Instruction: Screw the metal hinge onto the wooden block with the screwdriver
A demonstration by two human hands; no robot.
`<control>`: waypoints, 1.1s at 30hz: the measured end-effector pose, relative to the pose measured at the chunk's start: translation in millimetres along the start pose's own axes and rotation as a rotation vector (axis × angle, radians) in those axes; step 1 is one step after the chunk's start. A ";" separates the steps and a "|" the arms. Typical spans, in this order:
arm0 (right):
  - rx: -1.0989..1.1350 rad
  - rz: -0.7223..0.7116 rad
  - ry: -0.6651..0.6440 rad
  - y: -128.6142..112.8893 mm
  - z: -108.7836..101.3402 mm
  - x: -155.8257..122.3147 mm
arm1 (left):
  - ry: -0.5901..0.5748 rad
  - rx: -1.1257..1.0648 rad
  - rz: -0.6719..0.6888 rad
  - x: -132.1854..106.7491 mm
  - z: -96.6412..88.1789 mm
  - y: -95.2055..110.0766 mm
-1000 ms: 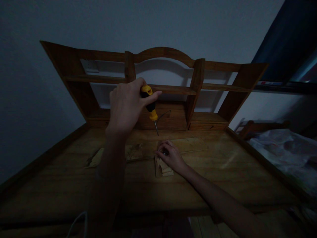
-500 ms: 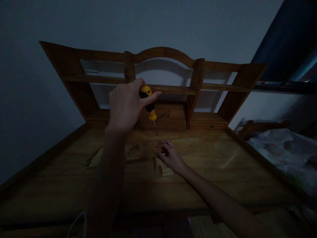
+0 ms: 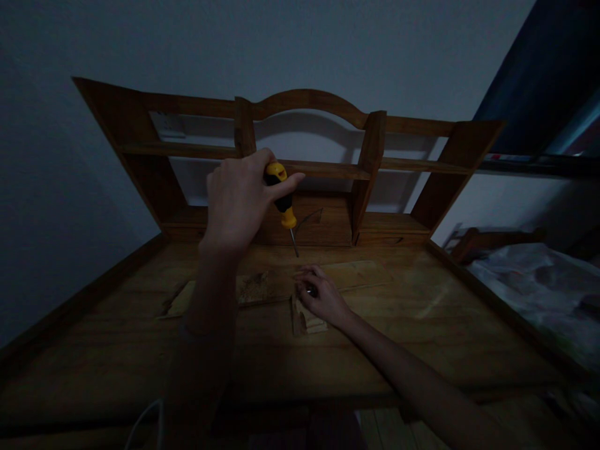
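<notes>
Screwdriver (image 3: 285, 204), yellow and black, is up in the air over the middle of the desk (image 3: 412, 340), shaft slanting down, tip above the back half. Left hand (image 3: 238, 197) has fingers wrapped around the handle, thumb sticking out across it. Tip looks free, near the right fingers; dim light, can't tell the exact gap.

Right hand (image 3: 325, 299) is down at the wood, fingers curled in a loose pinch. Dark spot with a glint between thumb and fingers, too dim to name; can't tell if anything is gripped. Just under it, on the front-edge side, a small wood block (image 3: 315, 325). A thin board (image 3: 363, 275) lies flat, roughly along the back edge, running out to the right of that hand. A pale wood scrap (image 3: 182, 301) sits toward the left edge, partly behind the left forearm.

Step in hand seems to be positioning: left holds the tool ready, right steadies or sets something at the wood. Next move probably calls for lining up the tip and keeping the right fingers clear of it.

Shelf unit (image 3: 367, 147) stands along the back edge. Plastic bag (image 3: 529, 275) beyond the right edge. White cable (image 3: 160, 415) near the front-left corner.
</notes>
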State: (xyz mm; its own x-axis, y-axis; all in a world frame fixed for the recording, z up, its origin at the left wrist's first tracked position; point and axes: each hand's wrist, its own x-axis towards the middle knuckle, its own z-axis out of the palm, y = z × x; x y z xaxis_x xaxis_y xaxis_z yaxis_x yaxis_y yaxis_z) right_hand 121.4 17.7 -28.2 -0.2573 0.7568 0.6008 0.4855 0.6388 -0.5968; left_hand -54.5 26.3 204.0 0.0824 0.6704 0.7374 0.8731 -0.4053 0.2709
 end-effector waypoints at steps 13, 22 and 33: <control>0.011 -0.003 -0.015 5.5 -2.7 1.5 | 0.022 0.110 0.017 0.0 1.5 0.2; -0.004 -0.004 0.042 5.4 -0.7 0.9 | 0.024 0.122 0.026 0.2 -0.3 -0.5; 0.049 -0.016 -0.023 4.4 -0.4 -0.5 | -0.011 -0.008 -0.016 -0.5 0.1 -1.1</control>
State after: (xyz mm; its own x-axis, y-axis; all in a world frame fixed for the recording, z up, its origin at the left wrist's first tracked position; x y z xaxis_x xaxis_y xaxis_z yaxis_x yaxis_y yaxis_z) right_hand 124.0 20.1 -30.9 -0.2840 0.7488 0.5989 0.4394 0.6568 -0.6128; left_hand -55.5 26.4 203.3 0.0740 0.6835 0.7262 0.8705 -0.3995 0.2873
